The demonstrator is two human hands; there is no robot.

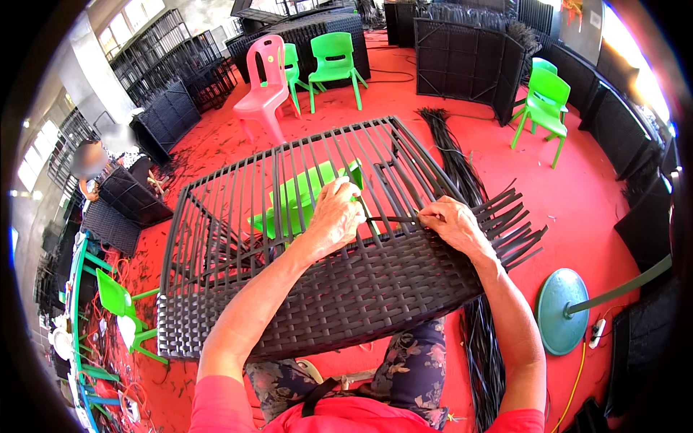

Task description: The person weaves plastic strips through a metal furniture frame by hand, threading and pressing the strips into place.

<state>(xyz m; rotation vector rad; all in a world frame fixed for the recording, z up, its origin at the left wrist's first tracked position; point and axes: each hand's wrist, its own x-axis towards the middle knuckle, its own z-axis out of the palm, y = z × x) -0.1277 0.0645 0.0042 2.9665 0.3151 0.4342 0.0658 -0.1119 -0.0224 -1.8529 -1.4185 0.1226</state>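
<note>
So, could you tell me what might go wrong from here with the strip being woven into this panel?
The dark strip is stretched between the left hand and right hand; it might slip from either pinch and spring back. The loose strip ends jutting past the panel's right edge could snag the right forearm. The bundle of strips on the red floor could tangle underfoot.

A chair (299, 198) sits under the woven frame (317, 281), strip bundle (451, 155) to its right.
</note>
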